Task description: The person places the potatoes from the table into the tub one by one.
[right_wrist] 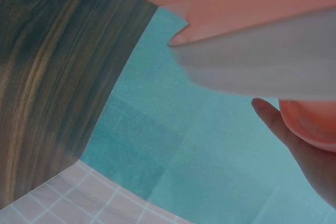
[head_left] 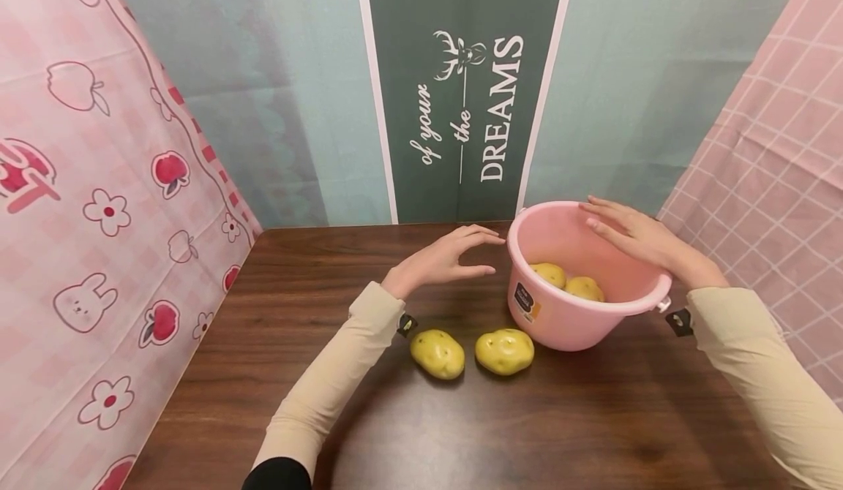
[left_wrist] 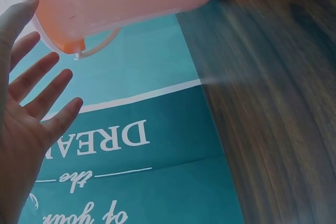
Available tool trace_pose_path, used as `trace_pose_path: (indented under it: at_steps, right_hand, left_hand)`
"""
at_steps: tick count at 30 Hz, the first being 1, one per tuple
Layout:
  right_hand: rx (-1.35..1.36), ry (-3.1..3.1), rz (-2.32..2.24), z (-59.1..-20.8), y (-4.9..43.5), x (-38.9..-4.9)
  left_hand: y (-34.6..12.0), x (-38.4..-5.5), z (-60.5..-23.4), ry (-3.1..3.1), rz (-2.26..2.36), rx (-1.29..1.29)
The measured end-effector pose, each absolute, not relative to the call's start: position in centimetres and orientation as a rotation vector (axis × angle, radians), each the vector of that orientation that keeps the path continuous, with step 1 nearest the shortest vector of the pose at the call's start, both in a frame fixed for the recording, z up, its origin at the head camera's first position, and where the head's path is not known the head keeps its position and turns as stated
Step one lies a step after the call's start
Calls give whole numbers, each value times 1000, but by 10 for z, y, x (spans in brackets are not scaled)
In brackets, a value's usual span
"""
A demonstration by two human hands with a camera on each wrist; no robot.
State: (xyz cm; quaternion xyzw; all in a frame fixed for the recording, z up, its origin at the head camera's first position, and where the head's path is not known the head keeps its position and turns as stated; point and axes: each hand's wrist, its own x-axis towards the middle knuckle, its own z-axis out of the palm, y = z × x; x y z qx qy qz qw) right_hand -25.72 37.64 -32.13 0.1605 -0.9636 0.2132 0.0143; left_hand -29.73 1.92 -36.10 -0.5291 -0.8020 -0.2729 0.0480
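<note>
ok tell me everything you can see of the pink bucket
The pink bucket looks like smooth plastic, with a thick rim, pale handle and dark label. It appears upright on the brown table, open-topped, with at least two potatoes inside. The right hand is at its far right rim, the left hand by its left side; contact is unclear for both.

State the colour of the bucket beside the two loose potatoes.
The bucket is pink, which shows best in the head view.

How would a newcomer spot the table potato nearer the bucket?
Find the pink bucket on the brown table. Just outside it, near its lower left in the head view, lies a yellow potato. Unlike the other loose potato, it sits closer to the bucket.
</note>
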Motion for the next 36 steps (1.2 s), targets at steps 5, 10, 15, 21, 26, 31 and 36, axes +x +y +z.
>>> trace_pose_path:
  at_steps: [5, 10, 15, 21, 26, 31, 36]
  right_hand:
    - [510, -2992, 657, -322, 377, -257]
    - [495, -3002, 665, -321, 378, -257]
    - [477, -3017, 673, -319, 378, -256]
    - [479, -3023, 647, -318, 377, -256]
    - [485, -3012, 635, -318, 376, -256]
    - [500, -3008, 649, -319, 376, -256]
    - [487, -3012, 655, -321, 376, -256]
  left_hand:
    - [15, -298, -367, -2464, -797, -1635]
    - [12, -297, -372, -2465, -807, -1638]
    - [9, -295, -378, -2472, -828, -1638]
    - [4, -295, -382, -2472, -797, -1670]
    - [-3, -291, -386, -2498, -789, -1661]
    - [-9, -286, -393, -2531, -798, -1644]
    - [-13, -282, -398, -2538, -781, -1644]
